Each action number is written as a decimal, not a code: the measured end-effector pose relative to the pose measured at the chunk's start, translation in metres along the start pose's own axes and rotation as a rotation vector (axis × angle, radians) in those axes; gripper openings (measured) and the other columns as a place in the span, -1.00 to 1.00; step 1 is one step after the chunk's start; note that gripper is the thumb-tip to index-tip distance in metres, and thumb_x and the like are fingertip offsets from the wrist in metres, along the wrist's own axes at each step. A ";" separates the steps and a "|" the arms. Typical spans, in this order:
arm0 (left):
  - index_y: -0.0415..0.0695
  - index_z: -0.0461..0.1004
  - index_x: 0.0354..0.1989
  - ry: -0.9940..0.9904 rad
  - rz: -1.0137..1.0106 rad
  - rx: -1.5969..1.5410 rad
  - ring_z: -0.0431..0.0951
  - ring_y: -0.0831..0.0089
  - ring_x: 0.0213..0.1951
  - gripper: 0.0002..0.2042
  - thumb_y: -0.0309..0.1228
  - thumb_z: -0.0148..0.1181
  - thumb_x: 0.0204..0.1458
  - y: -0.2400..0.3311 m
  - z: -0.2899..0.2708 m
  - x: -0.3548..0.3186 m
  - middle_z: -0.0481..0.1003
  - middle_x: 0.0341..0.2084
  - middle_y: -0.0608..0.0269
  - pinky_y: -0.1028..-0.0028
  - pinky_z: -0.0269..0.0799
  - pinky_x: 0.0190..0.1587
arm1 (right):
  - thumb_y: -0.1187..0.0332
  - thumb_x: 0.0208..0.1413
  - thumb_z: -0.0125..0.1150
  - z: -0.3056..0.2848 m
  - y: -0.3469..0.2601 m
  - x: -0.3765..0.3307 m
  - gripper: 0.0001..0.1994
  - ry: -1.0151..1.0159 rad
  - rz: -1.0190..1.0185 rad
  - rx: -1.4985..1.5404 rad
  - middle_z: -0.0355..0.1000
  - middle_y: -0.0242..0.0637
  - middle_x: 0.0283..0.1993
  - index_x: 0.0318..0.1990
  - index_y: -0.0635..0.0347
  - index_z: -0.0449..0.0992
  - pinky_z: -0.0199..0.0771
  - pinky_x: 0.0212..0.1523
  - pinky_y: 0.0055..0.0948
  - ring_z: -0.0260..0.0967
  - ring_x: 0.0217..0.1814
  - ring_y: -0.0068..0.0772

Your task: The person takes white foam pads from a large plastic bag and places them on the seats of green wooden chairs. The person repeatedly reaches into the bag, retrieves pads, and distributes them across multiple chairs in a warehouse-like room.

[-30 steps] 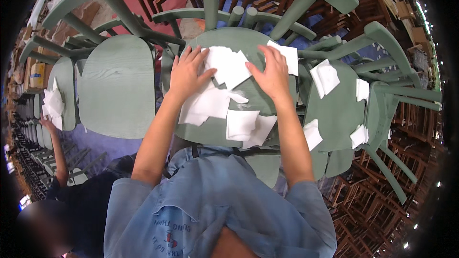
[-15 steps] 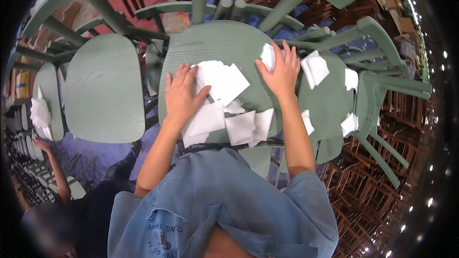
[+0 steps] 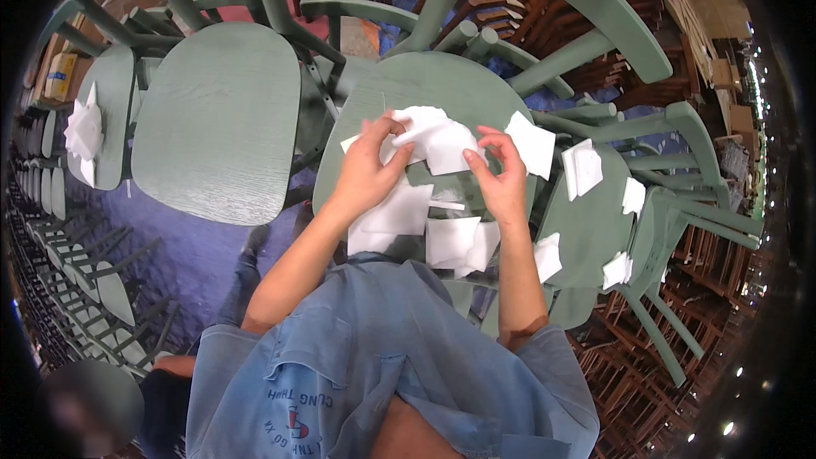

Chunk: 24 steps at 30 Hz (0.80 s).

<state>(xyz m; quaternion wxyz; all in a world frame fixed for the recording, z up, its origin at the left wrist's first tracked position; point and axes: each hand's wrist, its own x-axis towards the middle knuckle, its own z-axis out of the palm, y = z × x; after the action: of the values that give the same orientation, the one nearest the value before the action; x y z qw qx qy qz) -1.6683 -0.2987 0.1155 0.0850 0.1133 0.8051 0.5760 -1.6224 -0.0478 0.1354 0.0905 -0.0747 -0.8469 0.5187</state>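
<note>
Your right hand (image 3: 501, 177) has left the far-right sheet (image 3: 529, 144), joining your left hand (image 3: 370, 168) at the white sheets (image 3: 450, 151), mid green seat (image 3: 425, 76): two-handed work now. Left pinches; right's grip, can't tell.

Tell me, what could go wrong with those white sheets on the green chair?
The bent sheet between the left hand and the right hand might crease or tear.
The front sheets lie at the front edge of the seat, near the shirt, so a brush could knock them off.
The outer sheet, beyond the right hand, seems to overhang the seat and might slip off.
</note>
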 end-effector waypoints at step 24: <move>-0.22 0.29 0.42 0.360 -0.001 0.208 0.41 -0.19 0.36 -0.43 -0.19 0.19 0.33 -0.035 -0.026 -0.018 0.40 0.31 -0.32 0.04 0.31 0.41 | 0.42 0.36 0.26 0.121 -0.038 0.133 -0.76 -0.372 0.002 0.296 0.57 -0.32 -0.02 0.11 0.23 0.50 0.54 0.08 -0.44 0.49 0.01 -0.52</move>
<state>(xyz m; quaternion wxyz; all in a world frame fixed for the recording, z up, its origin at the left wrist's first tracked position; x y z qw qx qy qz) -1.6610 -0.3384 0.0909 -0.0722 0.0161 0.8624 0.5007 -1.7808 -0.1402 0.1258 -0.0574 0.0356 -0.7635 0.6422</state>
